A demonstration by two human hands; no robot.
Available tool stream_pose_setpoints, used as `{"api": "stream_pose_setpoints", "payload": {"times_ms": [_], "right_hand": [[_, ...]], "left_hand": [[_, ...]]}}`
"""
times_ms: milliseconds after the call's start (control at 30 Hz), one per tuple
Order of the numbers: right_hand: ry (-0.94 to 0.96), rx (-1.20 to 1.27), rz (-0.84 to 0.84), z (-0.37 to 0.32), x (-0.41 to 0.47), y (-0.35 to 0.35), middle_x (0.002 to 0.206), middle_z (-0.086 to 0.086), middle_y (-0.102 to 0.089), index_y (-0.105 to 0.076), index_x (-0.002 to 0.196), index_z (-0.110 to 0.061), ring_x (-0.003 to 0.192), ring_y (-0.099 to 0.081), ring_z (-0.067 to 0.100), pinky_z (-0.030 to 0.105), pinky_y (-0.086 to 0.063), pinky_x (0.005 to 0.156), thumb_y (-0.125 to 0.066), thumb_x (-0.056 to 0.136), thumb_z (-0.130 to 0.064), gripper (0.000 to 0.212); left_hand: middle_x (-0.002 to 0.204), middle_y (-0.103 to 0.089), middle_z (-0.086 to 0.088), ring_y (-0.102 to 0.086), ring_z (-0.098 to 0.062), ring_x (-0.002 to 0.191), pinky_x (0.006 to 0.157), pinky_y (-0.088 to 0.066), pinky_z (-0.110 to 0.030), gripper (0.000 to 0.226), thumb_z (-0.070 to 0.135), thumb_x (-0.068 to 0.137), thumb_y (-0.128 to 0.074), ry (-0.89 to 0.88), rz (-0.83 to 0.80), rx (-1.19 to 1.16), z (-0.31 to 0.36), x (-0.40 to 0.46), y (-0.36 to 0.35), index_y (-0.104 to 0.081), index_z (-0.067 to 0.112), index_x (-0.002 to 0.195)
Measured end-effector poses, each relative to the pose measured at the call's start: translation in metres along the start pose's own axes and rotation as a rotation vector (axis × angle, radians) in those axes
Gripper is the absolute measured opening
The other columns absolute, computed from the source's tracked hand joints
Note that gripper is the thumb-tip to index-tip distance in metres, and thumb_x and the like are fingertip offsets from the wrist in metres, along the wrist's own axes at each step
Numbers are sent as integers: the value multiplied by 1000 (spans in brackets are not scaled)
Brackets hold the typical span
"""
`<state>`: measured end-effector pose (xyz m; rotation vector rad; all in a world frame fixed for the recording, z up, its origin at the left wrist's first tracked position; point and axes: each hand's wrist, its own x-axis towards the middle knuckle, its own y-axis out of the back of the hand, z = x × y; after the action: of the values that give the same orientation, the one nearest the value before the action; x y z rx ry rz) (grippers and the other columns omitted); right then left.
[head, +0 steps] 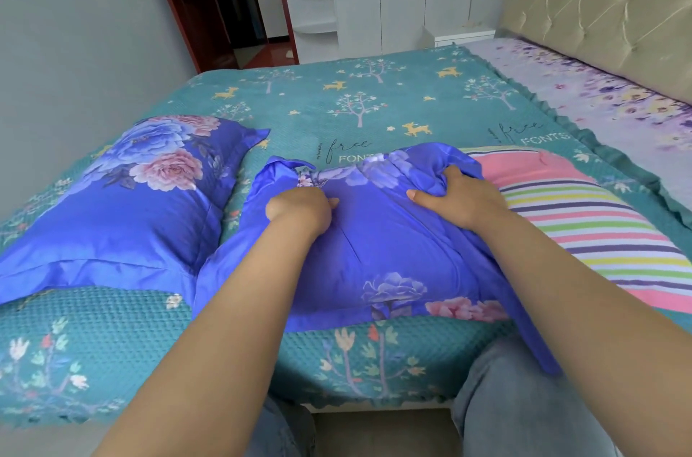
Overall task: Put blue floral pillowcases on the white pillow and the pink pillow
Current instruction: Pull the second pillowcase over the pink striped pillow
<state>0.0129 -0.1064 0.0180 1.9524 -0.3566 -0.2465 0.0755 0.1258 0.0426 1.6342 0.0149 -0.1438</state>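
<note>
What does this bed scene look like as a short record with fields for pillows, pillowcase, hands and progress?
finished pillow: blue floral cased pillow on the bedspread, far left
pink pillow: striped pink pillow, partly inside the second case
pillowcase: blue floral pillowcase, bunched at its open end
left hand: left hand grips the bunched fabric
right hand: right hand grips the case edge by the stripes
progress: one pillow cased, second under way

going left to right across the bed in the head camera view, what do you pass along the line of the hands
Finished blue floral pillow → left hand gripping the second blue floral pillowcase → right hand bunching the same pillowcase → striped pink pillow still showing, not yet covered → teal bedspread edge → purple floral sheet.
</note>
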Motion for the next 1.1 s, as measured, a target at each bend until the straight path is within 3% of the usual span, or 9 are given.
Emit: {"api": "stream_pose_setpoints", "payload": {"times_ms": [100, 233, 333, 400, 533, 667, 800, 933, 1100], "right_hand": [[31, -68, 65, -1, -8, -8, 121, 8, -59, -43, 122, -17, 111, -56, 30, 35, -41, 78, -42, 73, -82, 82], [18, -139, 83, -2, -9, -9, 118, 10, -61, -46, 123, -17, 110, -57, 30, 33, -38, 74, -41, 73, -82, 83], [43, -170, 81, -2, -12, -13, 118, 8, -61, -48, 123, -18, 111, -57, 30, 33, -38, 74, -40, 76, -80, 78], [86, -188, 62, -6, -14, -21, 118, 8, -61, -50, 121, -18, 112, -56, 30, 34, -42, 79, -34, 81, -76, 73], [106, -79, -36, -6, -16, -33, 125, 14, -59, -56, 120, -16, 114, -54, 32, 35, -41, 91, -21, 95, -52, 56], [16, 219, -58, 22, -21, -37, 123, 22, -58, -60, 113, -4, 109, -55, 31, 32, -39, 86, -24, 96, -34, 50], [13, 491, -30, 28, -24, -34, 110, 4, -59, -56, 112, -16, 102, -54, 19, 27, -35, 79, -48, 88, -35, 32], [12, 336, -45, 5, -4, -9, 114, 7, -56, -41, 112, -16, 104, -55, 25, 32, -41, 82, -62, 77, -44, 50], [113, -134, 171, -54, 26, 20, 142, 20, -28, -28, 140, -12, 131, -33, 37, 47, -28, 105, -47, 81, -69, 85]], "left_hand": [[154, -25, 0, -43, -25, 130, 98, -37, -37, 68, 63, 94, -25, -24, -64, 67, 6, -2, 1, -36, 18, 143], [149, -35, -8, -49, -29, 122, 94, -41, -39, 40, 28, 97, -41, -112, -147, 68, 7, 7, -10, -48, 11, 132], [107, -60, -16, -59, -29, 85, 73, -46, -31, 25, 18, 94, -41, -211, -146, -326, 6, 11, -7, -62, 6, 100], [66, -49, -9, -42, -19, 56, 52, -32, -25, 26, 16, 95, -42, -267, -146, -706, 17, 2, 5, -51, 14, 70], [68, -59, -11, -45, -16, 65, 55, -34, -22, 26, 12, 96, -42, -486, -182, -814, 72, -16, 11, -62, 4, 82], [42, -42, 12, -36, 2, 39, 46, -31, -17, 36, 8, 97, -39, -577, -438, -973, 107, -33, -8, -43, 18, 63], [60, -47, -3, -43, -13, 50, 51, -36, -24, 33, 15, 97, -40, -627, -335, -688, 94, -27, -22, -44, 17, 64], [99, -62, -20, -57, -28, 89, 74, -41, -32, 27, 18, 95, -42, -656, -206, -337, 63, -21, -27, -59, 1, 86], [79, -57, -18, -53, -27, 72, 59, -36, -30, 29, 21, 96, -42, -802, -226, -219, 50, -39, -25, -51, 4, 74]]}}
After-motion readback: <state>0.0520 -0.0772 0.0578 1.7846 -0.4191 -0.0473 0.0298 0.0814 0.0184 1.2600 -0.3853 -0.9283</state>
